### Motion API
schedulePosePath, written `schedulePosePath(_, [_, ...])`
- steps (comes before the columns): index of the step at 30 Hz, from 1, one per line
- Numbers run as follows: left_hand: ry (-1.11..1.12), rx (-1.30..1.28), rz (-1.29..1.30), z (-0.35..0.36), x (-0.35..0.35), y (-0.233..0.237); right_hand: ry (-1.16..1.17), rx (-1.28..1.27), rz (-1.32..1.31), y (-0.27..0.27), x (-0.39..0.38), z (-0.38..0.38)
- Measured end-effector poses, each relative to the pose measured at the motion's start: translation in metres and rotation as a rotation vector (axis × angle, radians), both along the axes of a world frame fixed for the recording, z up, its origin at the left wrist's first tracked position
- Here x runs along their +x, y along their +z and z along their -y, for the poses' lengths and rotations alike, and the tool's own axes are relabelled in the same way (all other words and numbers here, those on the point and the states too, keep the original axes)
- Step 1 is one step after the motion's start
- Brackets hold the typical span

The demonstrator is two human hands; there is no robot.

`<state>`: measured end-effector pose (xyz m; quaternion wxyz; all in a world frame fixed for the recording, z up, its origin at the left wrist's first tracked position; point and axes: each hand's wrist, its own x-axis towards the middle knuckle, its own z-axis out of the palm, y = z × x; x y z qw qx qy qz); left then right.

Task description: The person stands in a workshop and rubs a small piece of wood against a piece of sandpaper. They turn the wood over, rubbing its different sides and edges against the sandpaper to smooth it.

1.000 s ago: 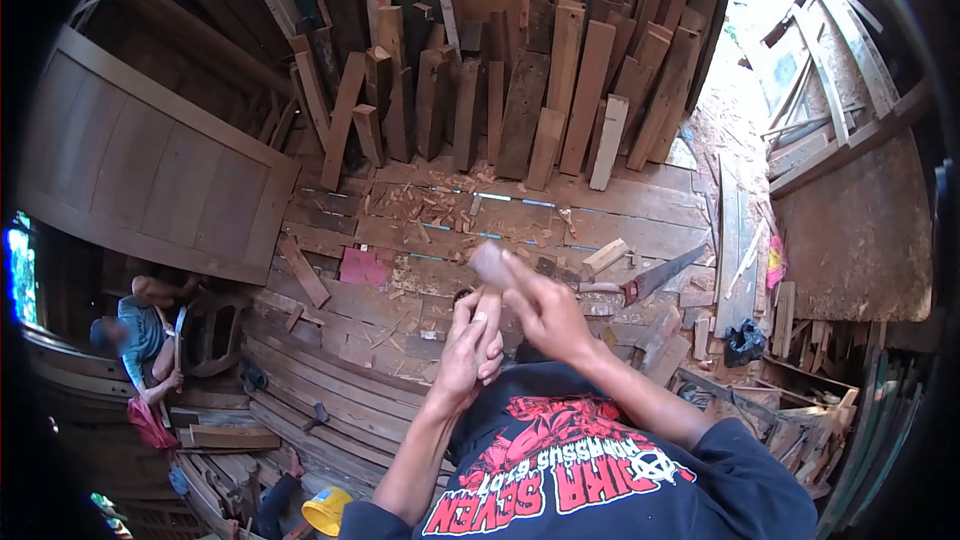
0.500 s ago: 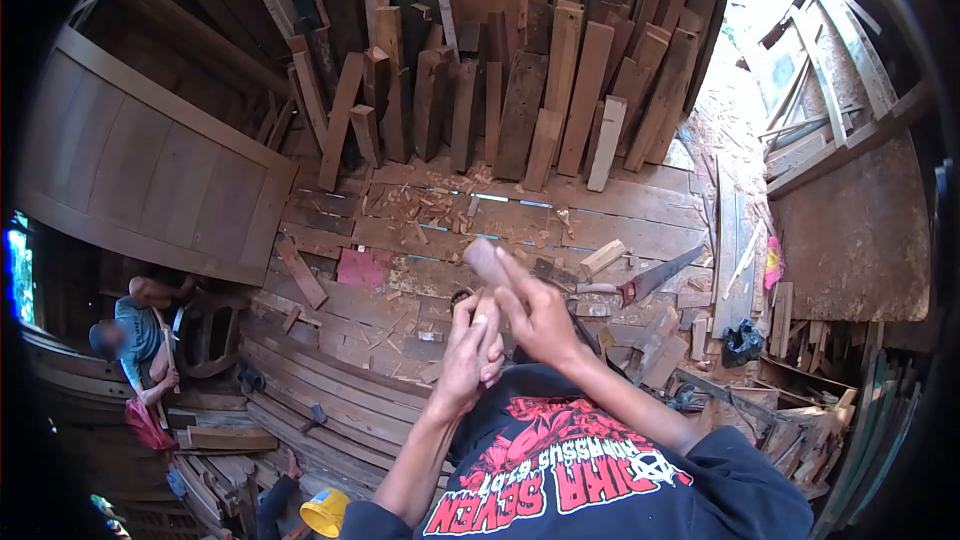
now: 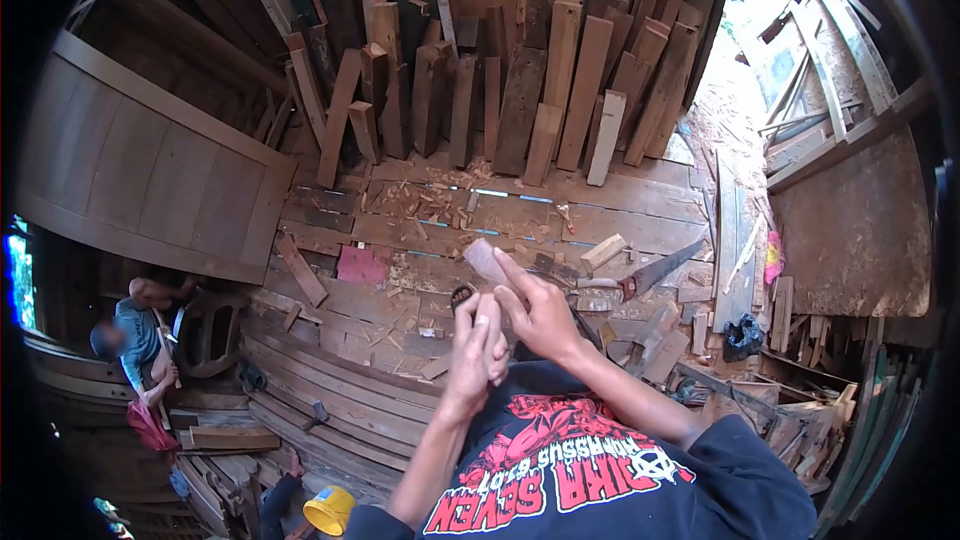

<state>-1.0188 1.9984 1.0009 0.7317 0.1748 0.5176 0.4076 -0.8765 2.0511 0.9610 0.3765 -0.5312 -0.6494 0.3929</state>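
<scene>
Your right hand [image 3: 545, 318] clamps the pinkish block [image 3: 482, 257] in its fingers, long axis slanting toward the far edge of the floor [image 3: 632, 202], beyond your left hand [image 3: 474, 350], its curled fingers' contents hidden.

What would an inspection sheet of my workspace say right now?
Surface: plank floor, strewn with shavings.
Job's things: pale block, held above the floor.
Clutter: saw, offcut, pink sheet and black bag lie about.
Hands: right hand grips the block; left hand is curled close by, its contents hidden.
Cables: nothing seen.
Surroundings: boards standing ahead; panel, another person and yellow bucket to the left.
</scene>
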Motion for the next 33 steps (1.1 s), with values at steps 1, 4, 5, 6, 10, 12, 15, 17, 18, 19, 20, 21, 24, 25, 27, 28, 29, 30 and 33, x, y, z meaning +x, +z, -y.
schedulePosePath(1, [0.025,-0.005,0.042,0.001,-0.001,-0.001,0.009,0.035,0.046,-0.002,-0.002,0.001])
schedulePosePath(4, [0.116,-0.015,0.109,0.001,-0.018,-0.016,0.168,-0.006,-0.028,0.013,-0.011,0.037])
schedulePosePath(5, [0.145,-0.011,0.145,0.005,-0.017,-0.017,0.228,-0.088,0.027,0.016,-0.007,0.033])
schedulePosePath(6, [0.125,-0.025,0.126,0.008,-0.014,-0.016,0.178,-0.088,0.011,0.012,-0.006,0.022])
schedulePosePath(10, [0.107,-0.045,0.181,0.006,-0.018,-0.011,0.152,0.011,0.008,0.010,-0.011,0.016])
schedulePosePath(12, [0.144,-0.071,0.254,0.014,-0.027,-0.026,0.257,-0.084,-0.006,0.023,-0.009,0.028])
schedulePosePath(15, [0.108,-0.072,0.180,0.010,-0.010,-0.005,0.106,-0.086,0.033,0.002,-0.005,-0.002])
schedulePosePath(17, [0.096,-0.064,0.197,0.010,-0.016,-0.010,0.179,-0.001,0.027,0.005,-0.010,0.015])
schedulePosePath(18, [0.090,-0.060,0.187,0.011,-0.022,-0.026,0.216,0.034,0.026,0.009,-0.012,0.025])
schedulePosePath(19, [0.089,-0.066,0.179,0.010,-0.024,-0.030,0.246,-0.058,0.035,0.016,-0.013,0.034])
schedulePosePath(20, [0.084,-0.064,0.171,0.009,-0.024,-0.031,0.212,-0.080,0.045,0.006,-0.011,0.033])
schedulePosePath(21, [0.097,-0.093,0.075,0.014,-0.016,-0.027,0.174,-0.091,0.054,-0.010,-0.008,0.022])
schedulePosePath(24, [-0.004,-0.044,0.084,0.018,-0.007,-0.018,0.148,-0.157,0.131,0.000,0.002,0.003])
schedulePosePath(25, [0.009,-0.035,0.076,0.014,-0.009,-0.022,0.194,-0.089,0.135,0.002,0.004,0.009])
schedulePosePath(27, [0.043,-0.043,0.060,0.018,-0.015,-0.031,0.264,-0.014,0.142,-0.002,0.002,0.028])
schedulePosePath(28, [0.038,-0.040,0.042,0.017,-0.013,-0.028,0.216,-0.014,0.119,-0.008,0.000,0.020])
schedulePosePath(29, [0.036,-0.025,0.033,0.011,-0.008,-0.023,0.172,-0.001,0.104,-0.014,0.001,0.002])
schedulePosePath(30, [0.039,-0.030,0.020,0.014,-0.004,-0.017,0.133,-0.008,0.085,-0.017,0.001,-0.005])
schedulePosePath(33, [0.073,-0.028,0.024,0.006,-0.019,-0.031,0.232,0.103,0.122,-0.010,-0.005,0.010])
